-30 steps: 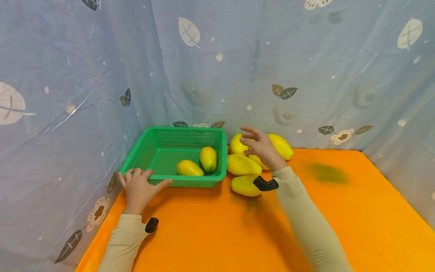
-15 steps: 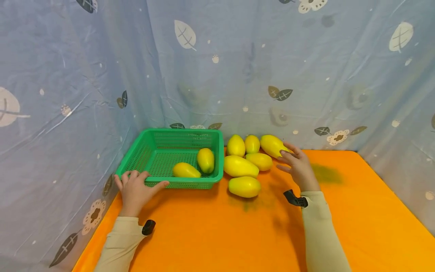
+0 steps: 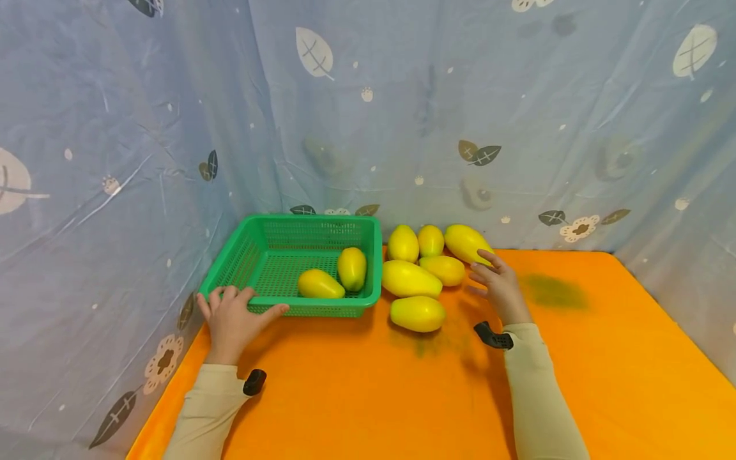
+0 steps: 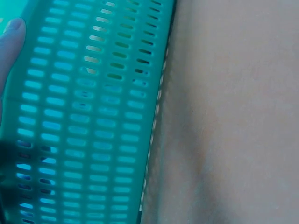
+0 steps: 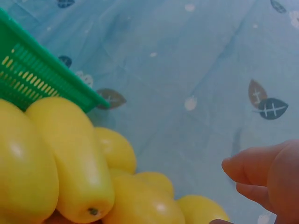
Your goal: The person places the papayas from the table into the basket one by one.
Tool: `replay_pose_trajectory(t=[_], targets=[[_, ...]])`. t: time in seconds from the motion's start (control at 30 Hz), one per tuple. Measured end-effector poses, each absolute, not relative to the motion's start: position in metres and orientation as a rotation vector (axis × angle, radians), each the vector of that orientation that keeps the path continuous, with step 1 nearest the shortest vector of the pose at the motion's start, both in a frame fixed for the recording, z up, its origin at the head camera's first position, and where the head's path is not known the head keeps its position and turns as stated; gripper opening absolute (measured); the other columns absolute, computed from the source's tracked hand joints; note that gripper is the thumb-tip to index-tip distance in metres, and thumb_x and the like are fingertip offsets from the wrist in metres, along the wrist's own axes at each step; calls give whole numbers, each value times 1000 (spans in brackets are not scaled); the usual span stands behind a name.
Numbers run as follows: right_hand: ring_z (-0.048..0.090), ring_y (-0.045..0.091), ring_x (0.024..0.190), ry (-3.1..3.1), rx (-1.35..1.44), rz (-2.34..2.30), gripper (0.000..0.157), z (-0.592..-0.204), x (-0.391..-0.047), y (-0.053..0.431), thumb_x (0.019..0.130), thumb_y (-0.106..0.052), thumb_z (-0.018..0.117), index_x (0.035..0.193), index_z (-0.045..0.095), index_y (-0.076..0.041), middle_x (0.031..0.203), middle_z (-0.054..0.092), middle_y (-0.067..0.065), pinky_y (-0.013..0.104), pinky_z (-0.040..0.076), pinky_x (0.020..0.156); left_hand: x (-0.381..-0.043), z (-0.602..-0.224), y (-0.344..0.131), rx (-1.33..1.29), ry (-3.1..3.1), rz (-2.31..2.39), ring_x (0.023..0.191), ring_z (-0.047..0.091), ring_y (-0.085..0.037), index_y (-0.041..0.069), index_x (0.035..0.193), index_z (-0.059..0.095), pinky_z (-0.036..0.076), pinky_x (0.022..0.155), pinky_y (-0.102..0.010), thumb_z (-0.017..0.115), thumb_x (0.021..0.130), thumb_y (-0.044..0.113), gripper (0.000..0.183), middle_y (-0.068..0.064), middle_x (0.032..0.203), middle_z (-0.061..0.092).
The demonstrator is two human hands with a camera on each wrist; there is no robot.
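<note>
A green plastic basket (image 3: pixel 322 309) with slotted walls stands at the back left and holds two yellow oval fruits (image 3: pixel 320 284). My left hand (image 3: pixel 232 326) grips its near left corner, fingers over the rim and thumb along the front; the thumb (image 4: pixel 11 42) shows in the left wrist view. Several more smooth yellow fruits (image 3: pixel 418 314) lie close together right of the basket; their exact kind is unclear. My right hand (image 3: pixel 501 291), fingers loosely spread and holding nothing, is at the right end of the farthest-right fruit (image 3: pixel 467 243). Whether the fingertips touch it, I cannot tell.
An orange cloth (image 3: pixel 368 396) covers the table, with a dark greenish stain (image 3: pixel 552 291) at the right. A pale blue curtain (image 3: pixel 402 115) with leaf and flower prints hangs behind the table and along both sides.
My right hand has moved from above the fruits to the right end of the farthest-right one, uncovering the fruits behind it. My left hand and the basket have stayed put.
</note>
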State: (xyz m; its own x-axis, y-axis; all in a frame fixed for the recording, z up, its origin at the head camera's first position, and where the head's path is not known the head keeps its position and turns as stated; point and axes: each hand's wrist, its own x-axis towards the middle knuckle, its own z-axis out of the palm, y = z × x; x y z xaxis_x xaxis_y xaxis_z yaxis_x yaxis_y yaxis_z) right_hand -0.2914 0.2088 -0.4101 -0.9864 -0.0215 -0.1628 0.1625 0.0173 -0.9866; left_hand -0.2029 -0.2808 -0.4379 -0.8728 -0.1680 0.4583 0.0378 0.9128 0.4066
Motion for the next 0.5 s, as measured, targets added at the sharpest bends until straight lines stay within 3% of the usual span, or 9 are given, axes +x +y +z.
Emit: replay_pose_trajectory(t=[0.5], targets=[[39,43,146,2308,145,-1829,70,-413,-324,207,105,-35,55,164,22,-18,164,31,22,52,48,113,-203,-438,-282,95,-2576,-542,128,38,-56,1,113,72,-4,118,-78,80,73,67,78,-24,102,59]])
